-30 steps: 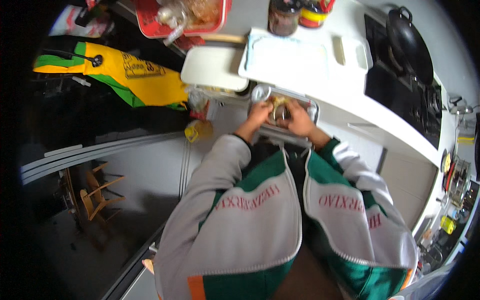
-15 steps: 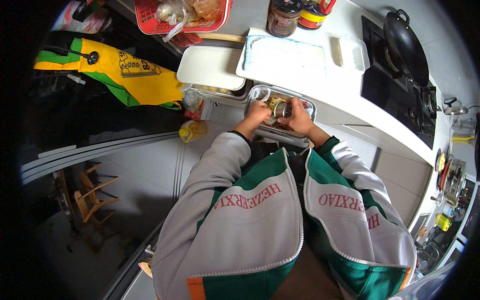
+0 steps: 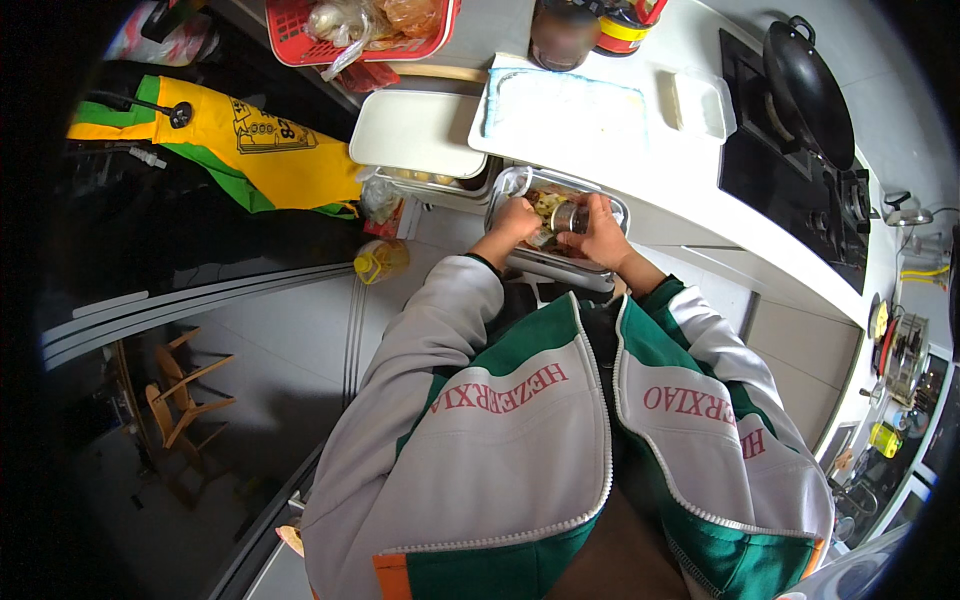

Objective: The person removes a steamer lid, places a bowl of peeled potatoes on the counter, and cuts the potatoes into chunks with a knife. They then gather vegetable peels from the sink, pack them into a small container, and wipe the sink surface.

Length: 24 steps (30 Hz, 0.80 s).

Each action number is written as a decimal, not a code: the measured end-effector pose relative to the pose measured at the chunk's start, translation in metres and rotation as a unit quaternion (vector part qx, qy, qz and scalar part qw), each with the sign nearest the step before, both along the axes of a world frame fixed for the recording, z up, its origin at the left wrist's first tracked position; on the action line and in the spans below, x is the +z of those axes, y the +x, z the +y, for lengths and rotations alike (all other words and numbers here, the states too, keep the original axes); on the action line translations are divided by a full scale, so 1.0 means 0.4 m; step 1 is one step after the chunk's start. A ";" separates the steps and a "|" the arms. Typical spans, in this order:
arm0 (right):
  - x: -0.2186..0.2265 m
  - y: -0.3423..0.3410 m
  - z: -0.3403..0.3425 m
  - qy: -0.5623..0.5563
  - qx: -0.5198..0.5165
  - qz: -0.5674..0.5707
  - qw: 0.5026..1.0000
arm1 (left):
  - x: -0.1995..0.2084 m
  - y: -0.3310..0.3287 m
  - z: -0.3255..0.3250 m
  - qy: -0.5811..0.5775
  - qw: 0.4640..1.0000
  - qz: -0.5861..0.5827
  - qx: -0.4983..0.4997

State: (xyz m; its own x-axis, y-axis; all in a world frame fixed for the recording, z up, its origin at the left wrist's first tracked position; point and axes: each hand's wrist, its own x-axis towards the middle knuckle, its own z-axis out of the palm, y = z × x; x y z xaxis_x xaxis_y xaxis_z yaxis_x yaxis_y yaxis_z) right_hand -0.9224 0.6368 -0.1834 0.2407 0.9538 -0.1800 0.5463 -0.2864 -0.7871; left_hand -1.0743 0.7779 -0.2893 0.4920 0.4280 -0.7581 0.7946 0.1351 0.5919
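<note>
A pale open bin [image 3: 575, 272] stands pulled out below the counter edge, filled with small bags and packets [image 3: 546, 200]. Over it, my right hand [image 3: 600, 238] is wrapped round a small jar [image 3: 570, 218] with a dark body and a silvery end, tilted sideways. My left hand [image 3: 515, 221] is at the bin's left side, its fingers curled closed just left of the jar. Whatever those fingers hold, if anything, is hidden. A clear plastic bag [image 3: 513, 182] pokes up at the bin's back left corner.
Left of the bin is a lidded white container [image 3: 418, 134]. A white tray with a blue-edged cloth [image 3: 567, 107], a large jar [image 3: 562, 38] and a red basket [image 3: 440, 45] sit on the counter. A wok [image 3: 808, 95] rests on the hob. An oil bottle [image 3: 381, 262] stands on the floor.
The view has shifted slightly. My left hand and the jar in my right hand have drawn slightly apart, showing more of the packets between them.
</note>
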 end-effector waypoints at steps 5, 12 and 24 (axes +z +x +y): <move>0.013 -0.012 0.011 0.017 0.019 -0.026 0.999 | -0.080 -0.015 -0.023 0.049 0.985 -0.166 0.006; 0.009 0.004 0.034 -0.035 -0.010 0.184 0.982 | -0.181 -0.015 -0.032 0.091 0.984 -0.148 0.035; -0.039 0.072 0.031 -0.155 -0.208 0.559 0.788 | 0.061 -0.018 -0.051 -0.076 0.965 -0.195 0.158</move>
State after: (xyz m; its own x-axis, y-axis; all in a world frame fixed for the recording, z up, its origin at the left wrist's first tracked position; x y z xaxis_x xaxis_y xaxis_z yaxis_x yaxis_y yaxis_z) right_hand -0.8935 0.6491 -0.1988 0.0465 0.7031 -0.7096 -0.6301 -0.5305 -0.5670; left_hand -1.0814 0.7576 -0.2650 0.6159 0.5017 -0.6074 0.4208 0.4423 0.7920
